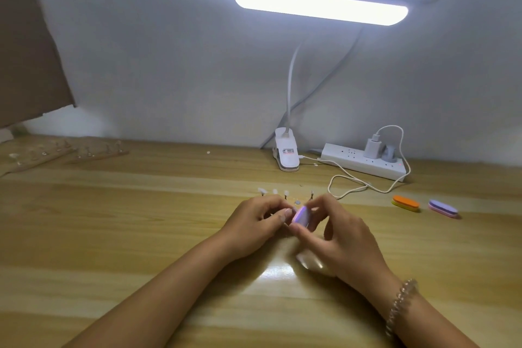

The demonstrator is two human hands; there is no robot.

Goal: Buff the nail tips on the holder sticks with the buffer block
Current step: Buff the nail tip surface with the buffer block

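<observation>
Wood-grain table (127, 248): pale and glossy, running back to a white wall; lamp glare sits on it near the front centre.
Left hand (254, 220): fingers curled in, grasping the lower ends of the holder sticks (286, 197); its fingertips reach the edge of the buffer block (301, 216).
Holder sticks: thin, fanning upward just behind the knuckles; their lower ends are hidden.
Nail tips (261, 191): 4 pale tips show on the stick tops, 3 above the left hand and 1 above the right; which tip meets the block I cannot tell.
Right hand (341, 230): pinches the buffer block between thumb and index finger, the other fingers loosely curled behind.
Buffer block: lilac, held up over the middle of the table, between the 2 hands.
Bracelet (401, 305): clear beads round the right wrist.
Spare buffers: an orange one (405, 203) and a purple one (443, 207) lie side by side on the table, well apart from the hands, to the right.
Clip lamp (320, 4): lit bar overhead on a white gooseneck; its clip base (286, 152) stands by the wall.
Power strip (364, 162): white, just right of the clip base, with a charger (372, 145) plugged in; a white cable (353, 186) loops across the table.
Cardboard (28, 51): brown sheet at the far left.
Far-left racks (70, 150): more sticks, blurred.
</observation>
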